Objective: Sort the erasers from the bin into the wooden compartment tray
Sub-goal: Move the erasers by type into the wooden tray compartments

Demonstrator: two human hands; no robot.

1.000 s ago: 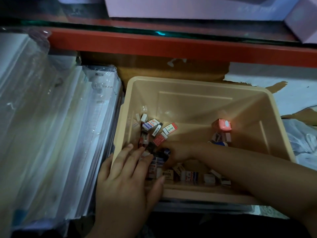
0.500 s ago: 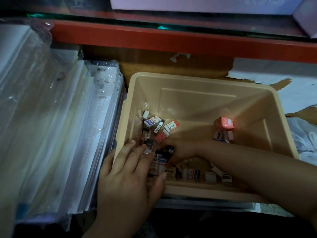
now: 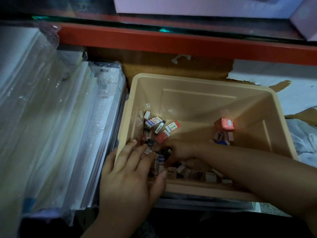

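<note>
A beige plastic bin [image 3: 202, 83] sits on a shelf. Several small erasers [image 3: 172, 126] in paper sleeves lie along its left wall and near wall. A pink sharpener-like piece [image 3: 226, 124] and a few more erasers [image 3: 223, 136] lie at the right. My left hand [image 3: 130, 177] lies over the bin's near-left corner, fingers over the left rim and thumb over the near rim. My right hand [image 3: 180, 150] reaches into the bin from the right, fingers curled on dark erasers [image 3: 165, 152] in the pile. No wooden tray is in view.
Stacks of plastic-wrapped paper goods [image 3: 60, 126] stand against the bin's left side. An orange-red shelf beam [image 3: 171, 42] runs across above, with pale boxes [image 3: 197, 6] on the shelf over it. Torn white paper [image 3: 274, 78] and a plastic bag [image 3: 305, 140] lie at the right.
Both hands stay at the same spots in the bin. My right fingers have shifted slightly in the eraser pile. The view has tilted a little.
</note>
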